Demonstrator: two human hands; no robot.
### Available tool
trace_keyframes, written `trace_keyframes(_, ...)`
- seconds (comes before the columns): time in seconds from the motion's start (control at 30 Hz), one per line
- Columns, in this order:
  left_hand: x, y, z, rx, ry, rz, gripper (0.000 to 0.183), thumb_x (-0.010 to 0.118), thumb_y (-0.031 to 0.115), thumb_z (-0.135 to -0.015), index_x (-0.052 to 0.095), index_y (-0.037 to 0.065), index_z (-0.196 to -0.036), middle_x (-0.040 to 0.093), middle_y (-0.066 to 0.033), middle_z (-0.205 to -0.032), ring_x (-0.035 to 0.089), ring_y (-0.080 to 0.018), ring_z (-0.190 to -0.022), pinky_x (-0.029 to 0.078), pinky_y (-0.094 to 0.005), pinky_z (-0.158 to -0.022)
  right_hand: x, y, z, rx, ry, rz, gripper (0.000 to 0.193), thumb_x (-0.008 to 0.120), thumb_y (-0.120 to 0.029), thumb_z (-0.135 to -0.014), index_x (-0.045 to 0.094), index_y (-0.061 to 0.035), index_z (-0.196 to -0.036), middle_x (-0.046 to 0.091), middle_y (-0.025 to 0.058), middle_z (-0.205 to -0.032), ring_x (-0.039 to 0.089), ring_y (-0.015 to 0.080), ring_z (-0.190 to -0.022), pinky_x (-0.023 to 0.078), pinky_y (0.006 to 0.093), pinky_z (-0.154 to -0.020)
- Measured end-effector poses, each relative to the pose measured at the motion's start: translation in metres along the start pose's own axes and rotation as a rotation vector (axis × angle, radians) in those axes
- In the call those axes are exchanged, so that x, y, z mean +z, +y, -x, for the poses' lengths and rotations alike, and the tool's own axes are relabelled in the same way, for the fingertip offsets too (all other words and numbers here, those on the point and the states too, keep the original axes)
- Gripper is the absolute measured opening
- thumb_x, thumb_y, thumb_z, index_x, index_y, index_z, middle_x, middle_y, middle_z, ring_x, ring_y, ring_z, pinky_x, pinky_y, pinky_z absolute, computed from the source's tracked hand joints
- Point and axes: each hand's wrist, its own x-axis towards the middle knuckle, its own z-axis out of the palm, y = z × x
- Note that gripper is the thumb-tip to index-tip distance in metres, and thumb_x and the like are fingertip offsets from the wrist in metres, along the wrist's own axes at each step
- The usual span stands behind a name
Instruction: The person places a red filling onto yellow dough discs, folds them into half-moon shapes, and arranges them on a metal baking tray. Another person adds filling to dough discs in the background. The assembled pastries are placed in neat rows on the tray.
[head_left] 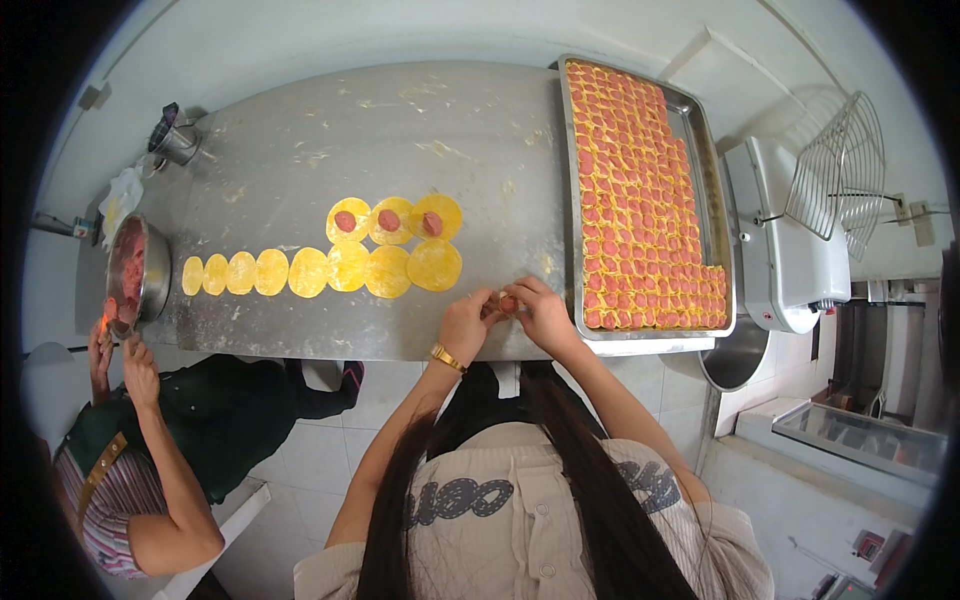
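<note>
Over the near edge of the steel table, my left hand (468, 324) and my right hand (544, 318) meet around one small open-topped dumpling (508, 304). Fingertips of both hands pinch its wrapper, and pink filling shows at the top. Ahead and to the left lie round yellow dough wrappers (434, 265) in two rows. Three in the far row carry a lump of pink meat filling (388, 221); the near row is bare. To the right, a large metal tray (709, 200) holds tightly packed rows of finished dumplings (635, 200).
At far left, a co-worker's hands (140, 372) work by a steel bowl (152, 270) of pink filling. A metal cup (178, 143) stands behind it. Right of the tray are a white machine (790, 235) and a wire guard (835, 180). Flour marks the steel table (300, 130).
</note>
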Motion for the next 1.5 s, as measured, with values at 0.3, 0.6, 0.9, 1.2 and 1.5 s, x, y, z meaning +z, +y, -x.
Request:
trace_keyframes(0.3, -0.133, -0.064, -0.037, -0.182, 0.684, -0.432, 0.022, 0.067, 0.012, -0.076, 0.061, 0.002, -0.095, 0.060, -0.0184, -0.093, 0.058, -0.0340, -0.090, 0.046, -0.0413, -0.077, 0.004, -0.004, 0.000, 0.060, -0.062, -0.051, 0.032, 0.060, 0.009, -0.066, 0.062, -0.0035, -0.096, 0.057, 0.0104, -0.084, 0.059, 0.0270, -0.080, 0.048, 0.0351, -0.071)
trace_keyframes(0.6, -0.207, -0.174, -0.091, -0.470, 0.315, -0.441, 0.024, 0.067, 0.025, -0.069, 0.069, 0.003, -0.077, 0.066, -0.0168, -0.077, 0.065, -0.0315, -0.071, 0.050, -0.0376, -0.067, -0.060, 0.009, 0.011, 0.308, 0.151, -0.600, 0.031, 0.067, 0.003, -0.071, 0.063, -0.0032, -0.101, 0.059, 0.0030, -0.098, 0.058, 0.0108, -0.089, 0.050, 0.0279, -0.078)
trace_keyframes(0.9, -0.196, -0.163, -0.108, -0.463, 0.658, 1.126, 0.021, 0.048, 0.013, -0.085, 0.055, 0.000, -0.100, 0.060, -0.0099, -0.101, 0.060, -0.0233, -0.091, 0.052, -0.0331, -0.076, -0.278, 0.138, -0.032, 0.325, 0.598, -0.489, 0.027, 0.064, 0.002, -0.074, 0.063, -0.0026, -0.100, 0.064, 0.0009, -0.098, 0.058, 0.0095, -0.088, 0.047, 0.0242, -0.076)
trace_keyframes(1.2, -0.106, -0.040, -0.056, -0.271, 0.612, 1.327, 0.030, 0.042, 0.015, -0.092, 0.048, -0.004, -0.115, 0.054, -0.0159, -0.119, 0.055, -0.0257, -0.109, 0.049, -0.0372, -0.092, -0.361, 0.320, -0.170, 0.292, 0.494, -0.051, 0.033, 0.068, -0.007, -0.064, 0.067, -0.0094, -0.096, 0.067, 0.0110, -0.087, 0.064, 0.0233, -0.082, 0.049, 0.0306, -0.075)
trace_keyframes(1.5, -0.003, 0.067, 0.023, -0.475, 0.606, 1.373, 0.034, 0.043, 0.020, -0.094, 0.047, -0.003, -0.118, 0.055, -0.0157, -0.119, 0.057, -0.0256, -0.107, 0.051, -0.0375, -0.089, -0.335, 0.364, -0.237, 0.160, 0.158, 0.106, 0.029, 0.064, -0.004, -0.064, 0.067, -0.0082, -0.092, 0.065, 0.0134, -0.085, 0.063, 0.0284, -0.079, 0.049, 0.0347, -0.071)
